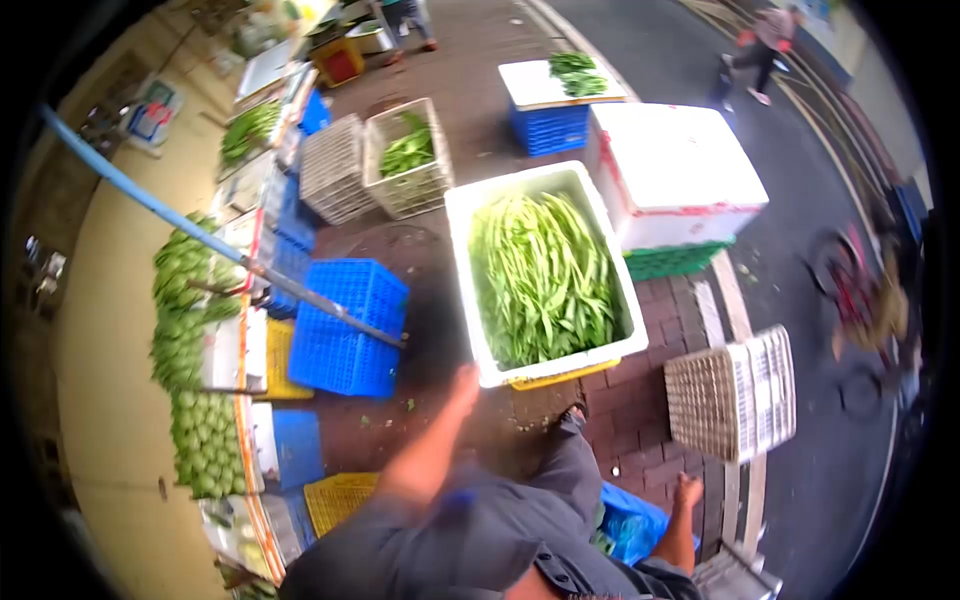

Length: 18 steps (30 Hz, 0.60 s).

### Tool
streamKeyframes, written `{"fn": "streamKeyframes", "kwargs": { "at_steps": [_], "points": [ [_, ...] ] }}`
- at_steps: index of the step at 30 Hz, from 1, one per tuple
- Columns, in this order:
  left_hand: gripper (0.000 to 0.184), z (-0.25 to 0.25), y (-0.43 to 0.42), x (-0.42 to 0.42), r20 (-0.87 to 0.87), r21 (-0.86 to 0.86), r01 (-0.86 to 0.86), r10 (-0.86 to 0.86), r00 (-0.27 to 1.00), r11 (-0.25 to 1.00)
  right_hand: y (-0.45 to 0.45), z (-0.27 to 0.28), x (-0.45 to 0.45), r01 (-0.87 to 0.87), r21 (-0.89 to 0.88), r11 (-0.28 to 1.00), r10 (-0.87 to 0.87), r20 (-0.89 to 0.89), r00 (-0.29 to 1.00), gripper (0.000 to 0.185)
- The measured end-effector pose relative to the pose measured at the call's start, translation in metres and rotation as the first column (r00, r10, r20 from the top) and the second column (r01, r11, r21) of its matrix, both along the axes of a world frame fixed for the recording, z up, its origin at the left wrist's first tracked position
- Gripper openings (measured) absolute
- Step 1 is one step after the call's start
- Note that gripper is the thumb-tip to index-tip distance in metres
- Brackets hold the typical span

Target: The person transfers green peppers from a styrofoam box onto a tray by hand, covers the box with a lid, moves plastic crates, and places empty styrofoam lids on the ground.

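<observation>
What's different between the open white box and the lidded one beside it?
The open box shows long leafy greens inside; the lidded box hides any contents. A yellow edge shows beneath the open box, a green crate beneath the lidded box. Both are white and roughly rectangular.

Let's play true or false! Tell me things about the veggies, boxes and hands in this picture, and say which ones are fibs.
1. The open white box has leafy greens in it. True.
2. The left hand is buried in the leafy greens. False: the left hand is outside them, by the open white box's near corner.
3. The big white box sits on a green crate. True.
4. The right hand is on the big white box. False: the right hand is well apart from it.
</observation>
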State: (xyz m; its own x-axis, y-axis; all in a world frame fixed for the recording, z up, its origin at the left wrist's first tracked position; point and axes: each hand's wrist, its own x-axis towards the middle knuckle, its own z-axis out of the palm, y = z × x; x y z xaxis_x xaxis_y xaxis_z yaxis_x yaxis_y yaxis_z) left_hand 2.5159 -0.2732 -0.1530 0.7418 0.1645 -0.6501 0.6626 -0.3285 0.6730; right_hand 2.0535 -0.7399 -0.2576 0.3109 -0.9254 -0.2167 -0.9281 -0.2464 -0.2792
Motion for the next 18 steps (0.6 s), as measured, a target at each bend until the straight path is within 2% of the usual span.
{"fn": "streamKeyframes", "kwargs": {
  "at_steps": [1,3,4,5,7,8,9,11,13,16,18],
  "points": [
    [0.060,-0.023,-0.008,0.008,-0.038,0.022,0.012,-0.011,0.999,1.000,-0.037,-0.001,0.020,-0.014,-0.023,1.000,0.014,-0.011,1.000,0.054],
    [0.075,-0.017,-0.032,0.016,-0.166,0.046,-0.036,0.044,0.985,0.998,-0.106,-0.020,0.039,-0.032,-0.137,0.990,0.039,0.045,0.998,0.063],
    [0.075,-0.023,-0.039,0.017,-0.122,0.017,-0.092,0.094,0.988,0.996,-0.133,-0.015,0.056,-0.011,-0.107,0.994,0.002,-0.086,0.996,0.067],
    [0.075,-0.039,-0.044,0.016,-0.087,0.082,-0.128,0.135,0.987,0.988,-0.163,-0.007,0.072,0.011,-0.081,0.997,-0.029,-0.223,0.974,0.071],
    [0.074,-0.074,-0.039,0.017,-0.013,0.203,-0.190,0.196,0.980,0.961,-0.201,-0.009,0.087,0.000,-0.209,0.978,-0.042,-0.195,0.980,0.075],
    [0.074,-0.059,-0.044,0.019,-0.079,0.245,-0.149,0.173,0.982,0.958,-0.224,-0.007,0.092,-0.013,-0.111,0.994,-0.014,-0.238,0.971,0.082],
    [0.074,-0.023,-0.058,0.022,-0.145,0.282,-0.105,0.150,0.978,0.954,-0.232,0.008,0.111,0.078,-0.058,0.995,-0.094,-0.336,0.937,0.087],
    [0.073,-0.024,-0.060,0.024,-0.149,0.386,-0.052,0.118,0.982,0.921,-0.248,0.009,0.115,0.086,-0.077,0.993,-0.108,-0.365,0.925,0.089],
    [0.072,-0.077,-0.037,0.019,-0.024,0.526,-0.051,0.075,0.997,0.849,-0.264,-0.007,0.108,0.099,-0.053,0.994,-0.112,-0.385,0.916,0.091],
    [0.068,-0.072,-0.040,0.021,-0.026,0.551,-0.025,0.048,0.999,0.834,-0.270,-0.011,0.105,0.077,-0.010,0.997,-0.074,-0.402,0.913,0.094],
    [0.065,-0.075,-0.042,0.020,0.027,0.566,-0.072,0.069,0.997,0.821,-0.281,-0.046,0.081,0.025,-0.040,0.999,-0.036,-0.302,0.953,0.094]
  ]
}}
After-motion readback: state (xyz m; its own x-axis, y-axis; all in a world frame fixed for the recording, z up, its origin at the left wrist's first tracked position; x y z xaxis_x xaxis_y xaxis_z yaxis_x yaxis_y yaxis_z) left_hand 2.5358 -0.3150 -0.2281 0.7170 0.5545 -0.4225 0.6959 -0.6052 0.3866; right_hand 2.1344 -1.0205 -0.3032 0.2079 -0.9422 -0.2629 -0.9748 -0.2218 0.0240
